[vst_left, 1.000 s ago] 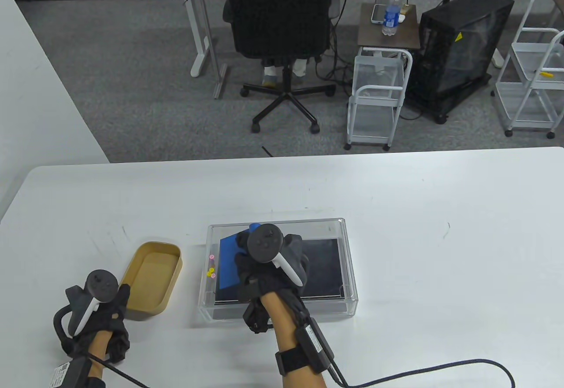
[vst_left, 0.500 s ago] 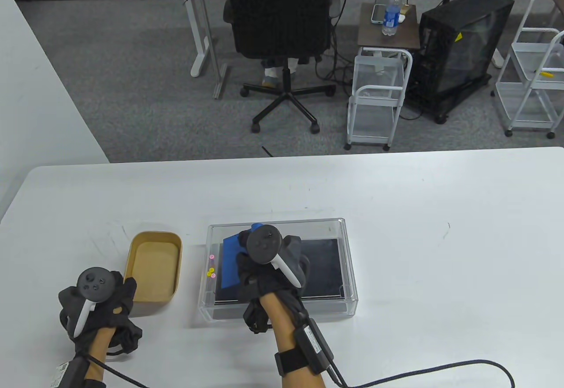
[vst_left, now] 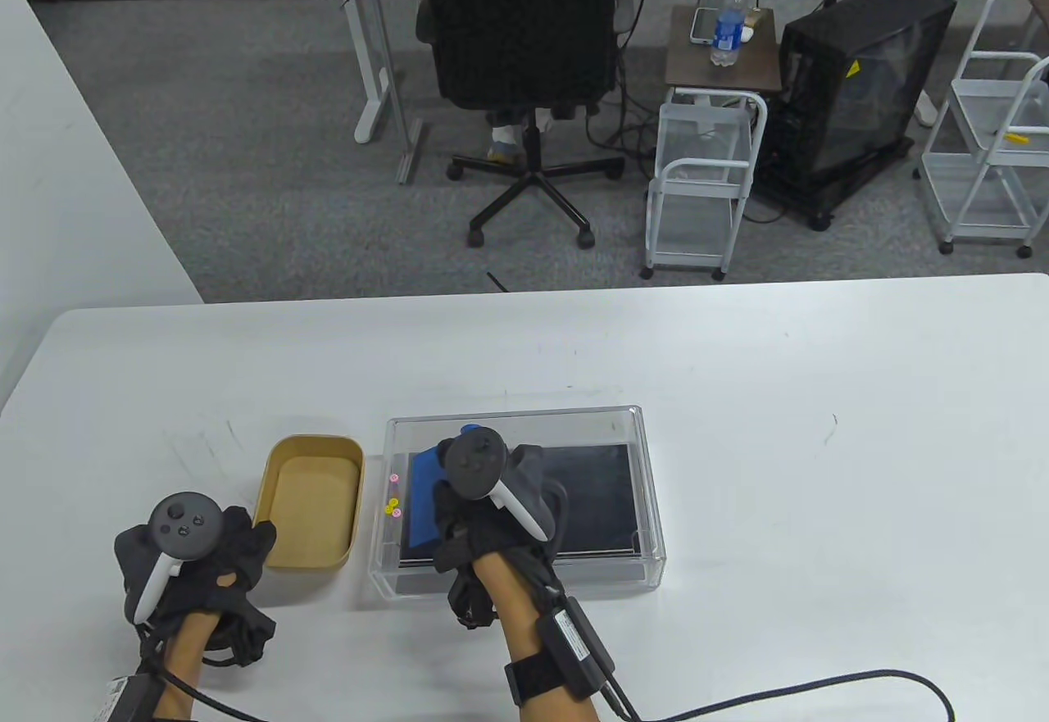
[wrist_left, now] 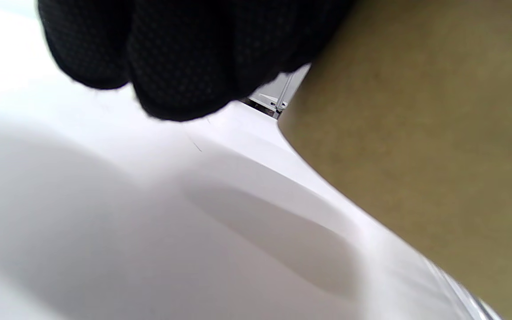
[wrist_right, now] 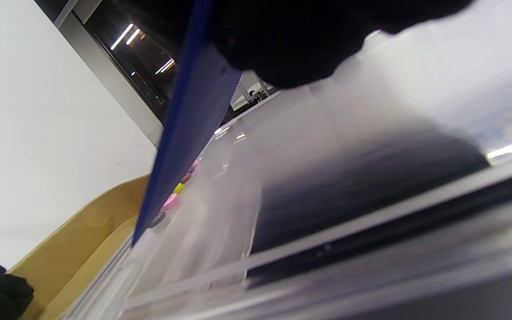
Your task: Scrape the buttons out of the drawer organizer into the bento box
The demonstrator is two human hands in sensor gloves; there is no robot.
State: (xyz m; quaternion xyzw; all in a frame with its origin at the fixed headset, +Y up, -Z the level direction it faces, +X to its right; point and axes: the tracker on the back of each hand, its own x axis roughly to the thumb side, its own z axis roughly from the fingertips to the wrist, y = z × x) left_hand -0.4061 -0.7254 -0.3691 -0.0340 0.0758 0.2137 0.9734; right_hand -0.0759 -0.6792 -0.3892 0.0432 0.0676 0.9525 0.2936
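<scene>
A clear drawer organizer [vst_left: 639, 427] with a dark bottom sits on the white table. Several small pink and yellow buttons [vst_left: 393, 502] lie along its left wall; they also show in the right wrist view [wrist_right: 170, 202]. My right hand [vst_left: 492, 501] is inside the organizer and grips a blue scraper [vst_left: 424, 501], its blade [wrist_right: 185, 133] standing just right of the buttons. A tan bento box [vst_left: 314, 501] sits just left of the organizer. My left hand [vst_left: 205, 566] holds the box's near left corner; its wall [wrist_left: 416, 133] fills the left wrist view.
An office chair [vst_left: 524, 83], a white cart [vst_left: 705, 181] and a black computer case [vst_left: 860, 83] stand on the floor beyond the table's far edge. A cable [vst_left: 778, 689] runs from my right wrist across the table's near right.
My left hand has set the tilted bento box flat and slid it right, close to the organizer. My right hand with the scraper has shifted slightly left toward the buttons.
</scene>
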